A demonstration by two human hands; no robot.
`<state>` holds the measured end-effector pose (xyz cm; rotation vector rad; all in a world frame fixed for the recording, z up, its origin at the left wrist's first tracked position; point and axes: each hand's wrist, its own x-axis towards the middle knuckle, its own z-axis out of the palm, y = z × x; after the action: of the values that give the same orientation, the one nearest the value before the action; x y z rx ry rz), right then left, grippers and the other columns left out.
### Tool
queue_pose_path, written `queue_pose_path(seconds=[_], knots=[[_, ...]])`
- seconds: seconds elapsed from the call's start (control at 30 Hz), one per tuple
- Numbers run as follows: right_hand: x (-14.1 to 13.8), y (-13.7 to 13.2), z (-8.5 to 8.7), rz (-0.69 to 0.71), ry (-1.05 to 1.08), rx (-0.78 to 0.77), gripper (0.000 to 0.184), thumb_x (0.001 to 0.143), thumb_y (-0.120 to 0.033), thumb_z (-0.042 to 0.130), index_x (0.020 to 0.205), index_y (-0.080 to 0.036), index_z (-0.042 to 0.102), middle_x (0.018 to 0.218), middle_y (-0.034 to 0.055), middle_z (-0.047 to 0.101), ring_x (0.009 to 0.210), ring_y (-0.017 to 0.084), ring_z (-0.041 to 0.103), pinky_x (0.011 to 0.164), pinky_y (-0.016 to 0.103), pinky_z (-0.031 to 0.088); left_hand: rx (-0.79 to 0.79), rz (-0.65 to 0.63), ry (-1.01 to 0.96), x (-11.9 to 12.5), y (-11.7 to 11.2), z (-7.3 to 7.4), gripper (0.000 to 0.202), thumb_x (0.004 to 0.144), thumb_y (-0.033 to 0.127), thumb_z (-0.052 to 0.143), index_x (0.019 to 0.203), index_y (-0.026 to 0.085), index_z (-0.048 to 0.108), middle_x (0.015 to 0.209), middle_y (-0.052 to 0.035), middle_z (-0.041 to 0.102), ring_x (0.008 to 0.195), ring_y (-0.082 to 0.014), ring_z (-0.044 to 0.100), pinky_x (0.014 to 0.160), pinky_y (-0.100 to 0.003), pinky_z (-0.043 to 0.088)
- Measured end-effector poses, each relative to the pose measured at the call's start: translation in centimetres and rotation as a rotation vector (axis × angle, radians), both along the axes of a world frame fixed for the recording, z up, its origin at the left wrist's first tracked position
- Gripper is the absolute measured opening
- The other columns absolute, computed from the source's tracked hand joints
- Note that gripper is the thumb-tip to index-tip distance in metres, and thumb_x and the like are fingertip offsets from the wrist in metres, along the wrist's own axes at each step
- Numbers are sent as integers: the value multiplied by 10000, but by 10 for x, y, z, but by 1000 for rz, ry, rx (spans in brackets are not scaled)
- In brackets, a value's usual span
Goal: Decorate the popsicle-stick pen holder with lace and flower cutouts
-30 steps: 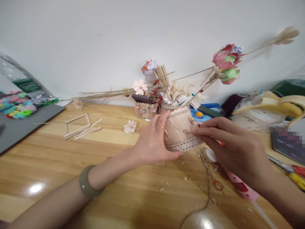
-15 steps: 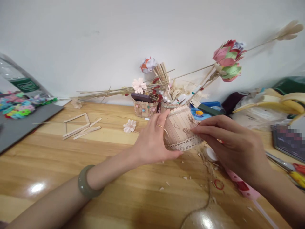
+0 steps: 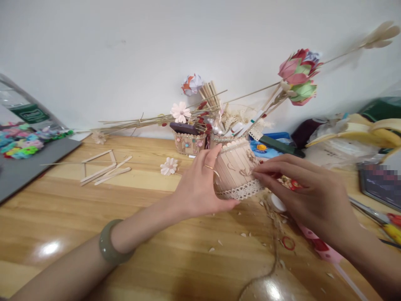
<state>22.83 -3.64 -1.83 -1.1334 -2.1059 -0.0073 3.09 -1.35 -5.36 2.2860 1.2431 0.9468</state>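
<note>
My left hand grips a small pot covered in wooden craft sticks, its thumb below and its fingers over the near side. The pot is tilted, with white lace trim around its lower end and scalloped stick ends at the top. My right hand has thumb and forefinger pinched against the pot's right side, at a small piece of twine that looks looped. Its tip is hidden by the fingers. Another thin curl lies on the sticks beside it.
Behind stand a decorated stick basket and paper flowers. Craft sticks and a pale flower lie left. A twine strand, red ring, pink glue gun, scissors and phone lie right.
The view has shifted slightly. Both hands keep nearly the same hold on the pot, and the right fingertips stay pinched at its side.
</note>
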Motion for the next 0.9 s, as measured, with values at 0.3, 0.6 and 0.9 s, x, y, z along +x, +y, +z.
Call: queue_pose_path(seconds=[0.3, 0.6, 0.9], knots=[[2, 2, 2, 39, -25, 29, 76, 821, -197, 589, 876, -234, 628, 861, 16, 650, 747, 137, 607, 665, 280, 491, -13, -5, -1, 0, -1, 2, 1015, 550, 431, 732, 1347, 255, 129, 1353, -157, 298, 1253, -342, 342, 1003, -540, 311], [-2, 4, 14, -86, 137, -379, 182, 770, -395, 602, 732, -228, 663, 638, -18, 662, 528, 116, 558, 460, 232, 405, 4, 8, 3, 0, -1, 0, 1014, 542, 436, 734, 1345, 241, 148, 1342, -164, 324, 1241, -348, 358, 997, -546, 321], [-6, 8, 23, -59, 225, -538, 167, 732, -355, 625, 632, -222, 641, 511, -39, 586, 380, 67, 425, 346, 209, 293, 27, 7, 1, 1, -2, 0, 1016, 539, 433, 738, 1345, 240, 151, 1335, -156, 335, 1242, -341, 363, 993, -536, 342]])
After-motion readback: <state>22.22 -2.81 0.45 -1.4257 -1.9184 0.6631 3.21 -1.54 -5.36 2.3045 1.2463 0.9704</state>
